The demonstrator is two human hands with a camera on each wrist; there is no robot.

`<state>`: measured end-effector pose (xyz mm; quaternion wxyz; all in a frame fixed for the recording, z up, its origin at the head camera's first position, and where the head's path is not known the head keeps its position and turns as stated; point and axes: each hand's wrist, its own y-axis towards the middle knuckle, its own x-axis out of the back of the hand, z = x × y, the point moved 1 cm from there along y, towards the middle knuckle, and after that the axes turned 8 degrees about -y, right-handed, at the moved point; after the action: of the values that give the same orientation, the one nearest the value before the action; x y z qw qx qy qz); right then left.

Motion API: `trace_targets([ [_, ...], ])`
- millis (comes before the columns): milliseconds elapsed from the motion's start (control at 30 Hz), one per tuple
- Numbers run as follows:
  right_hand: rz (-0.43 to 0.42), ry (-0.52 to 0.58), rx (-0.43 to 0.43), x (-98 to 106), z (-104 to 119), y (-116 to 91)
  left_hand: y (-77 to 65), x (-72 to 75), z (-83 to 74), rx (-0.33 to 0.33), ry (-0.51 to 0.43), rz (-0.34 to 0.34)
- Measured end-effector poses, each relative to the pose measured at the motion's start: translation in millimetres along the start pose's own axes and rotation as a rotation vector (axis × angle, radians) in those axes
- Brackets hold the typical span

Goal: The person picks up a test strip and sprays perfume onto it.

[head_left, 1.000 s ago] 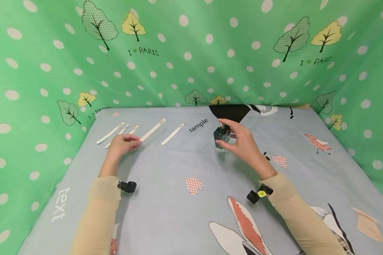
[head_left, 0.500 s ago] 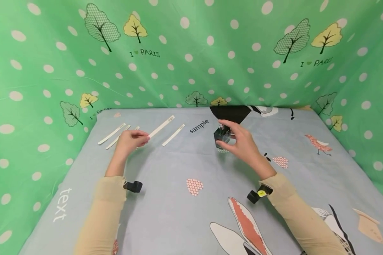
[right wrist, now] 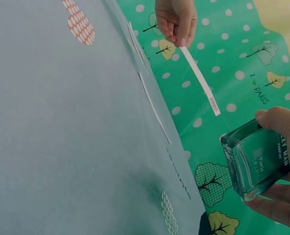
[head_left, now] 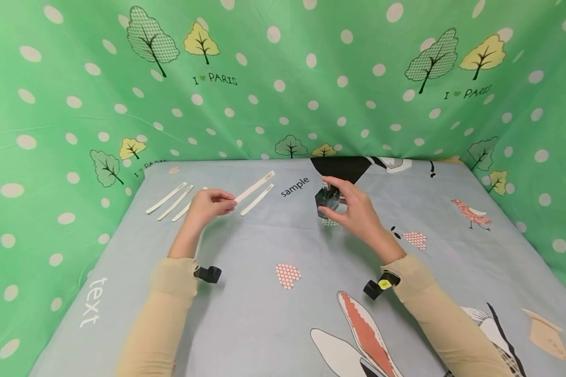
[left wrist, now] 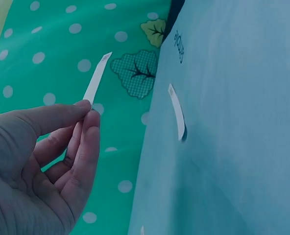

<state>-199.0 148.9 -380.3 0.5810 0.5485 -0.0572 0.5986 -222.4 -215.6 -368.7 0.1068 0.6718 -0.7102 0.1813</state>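
My left hand (head_left: 212, 205) pinches one end of a white paper test strip (head_left: 256, 187) between thumb and fingertips, raised over the table. Small print marks the strip's far end, which points toward the bottle. My right hand (head_left: 358, 209) grips a dark green glass perfume bottle (head_left: 327, 201), thumb and fingers around it, held above the cloth. "Paris" and "PARFUM" can be read on the bottle (right wrist: 257, 161) in the right wrist view. Just beyond the held strip, another strip (head_left: 257, 200) lies flat on the table. Strip and bottle are apart.
Several more strips (head_left: 166, 198) lie at the left of the table, one partly behind my left hand. A blue-grey printed cloth (head_left: 245, 293) covers the table. Behind it hangs a green dotted curtain (head_left: 264, 78).
My left hand has lifted the strip and carried it rightward, toward the bottle. The strips that it covered at the left show more. My right hand and the bottle have hardly moved.
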Motion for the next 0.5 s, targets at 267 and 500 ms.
trace_targets([
  [267,-0.002,-0.026,0.005,-6.7,-4.3,0.0,2.0,-9.8,-3.1,-0.015,-0.005,0.024],
  [500,-0.011,-0.025,0.016,-11.0,-6.8,-0.6,2.2,-17.3,-6.2,-0.044,-0.002,0.037],
])
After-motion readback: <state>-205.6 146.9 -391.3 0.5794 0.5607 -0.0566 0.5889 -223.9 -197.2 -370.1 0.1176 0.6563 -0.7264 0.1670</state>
